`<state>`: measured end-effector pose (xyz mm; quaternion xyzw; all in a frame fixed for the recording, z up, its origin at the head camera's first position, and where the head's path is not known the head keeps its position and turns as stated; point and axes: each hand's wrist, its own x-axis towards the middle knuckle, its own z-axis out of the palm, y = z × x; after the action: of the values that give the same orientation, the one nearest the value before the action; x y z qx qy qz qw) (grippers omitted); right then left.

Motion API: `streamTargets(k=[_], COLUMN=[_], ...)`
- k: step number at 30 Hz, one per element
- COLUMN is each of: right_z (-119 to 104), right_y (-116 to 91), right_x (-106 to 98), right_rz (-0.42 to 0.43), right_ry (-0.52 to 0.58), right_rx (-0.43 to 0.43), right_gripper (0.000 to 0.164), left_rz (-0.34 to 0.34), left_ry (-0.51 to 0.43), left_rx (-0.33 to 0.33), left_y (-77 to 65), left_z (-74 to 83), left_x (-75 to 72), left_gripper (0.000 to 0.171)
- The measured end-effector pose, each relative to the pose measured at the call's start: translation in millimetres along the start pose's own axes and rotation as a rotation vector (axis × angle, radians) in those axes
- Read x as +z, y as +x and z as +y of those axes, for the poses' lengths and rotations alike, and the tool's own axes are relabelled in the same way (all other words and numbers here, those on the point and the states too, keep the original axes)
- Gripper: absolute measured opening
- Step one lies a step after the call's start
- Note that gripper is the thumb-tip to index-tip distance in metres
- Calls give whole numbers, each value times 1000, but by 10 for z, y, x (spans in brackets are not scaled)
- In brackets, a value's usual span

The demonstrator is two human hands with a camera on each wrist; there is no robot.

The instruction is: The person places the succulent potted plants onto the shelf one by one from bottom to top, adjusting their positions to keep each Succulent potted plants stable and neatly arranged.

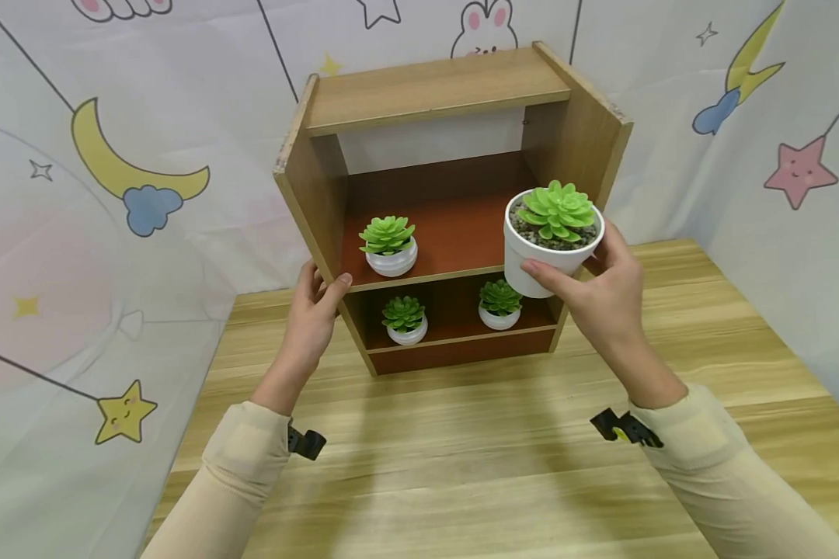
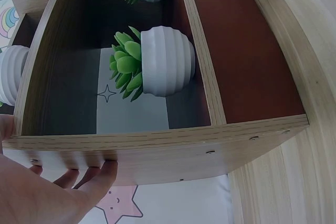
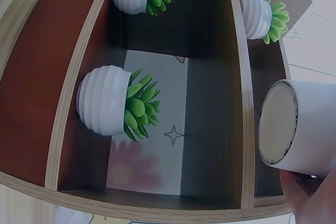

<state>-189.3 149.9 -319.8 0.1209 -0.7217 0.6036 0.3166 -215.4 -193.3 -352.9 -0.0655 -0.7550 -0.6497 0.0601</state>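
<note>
My right hand [image 1: 611, 295] grips a larger white pot with a green succulent [image 1: 552, 241], thumb on its front. It hangs in front of the right side of the small wooden shelf [image 1: 433, 361], its underside showing in the right wrist view. My left hand [image 1: 311, 314] holds the shelf's left side panel, thumb at the front edge and fingers [image 2: 100, 182] along the outer face. A small potted succulent [image 1: 390, 252] sits on the upper board's left. Below stand two more, a left potted succulent [image 1: 407, 334] and a right potted succulent [image 1: 499, 314].
The shelf stands upright on a wood-grain table [image 1: 447, 466]. Behind and beside it hangs a pale cloth [image 1: 231, 116] printed with moons, stars and a rabbit. The shelf's top board [image 1: 433, 93] spans both side panels.
</note>
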Motion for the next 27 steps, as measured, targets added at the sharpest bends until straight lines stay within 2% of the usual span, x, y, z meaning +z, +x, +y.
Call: streamTargets(k=[27], right_z=[-53], right_y=[127], right_x=[93], right_rz=[11], right_ry=[69], right_rx=[38], right_gripper=[78], left_rz=[4], left_ry=[2], left_rx=[-6], left_y=[-2], left_z=[-8], left_x=[-5], left_gripper=[60])
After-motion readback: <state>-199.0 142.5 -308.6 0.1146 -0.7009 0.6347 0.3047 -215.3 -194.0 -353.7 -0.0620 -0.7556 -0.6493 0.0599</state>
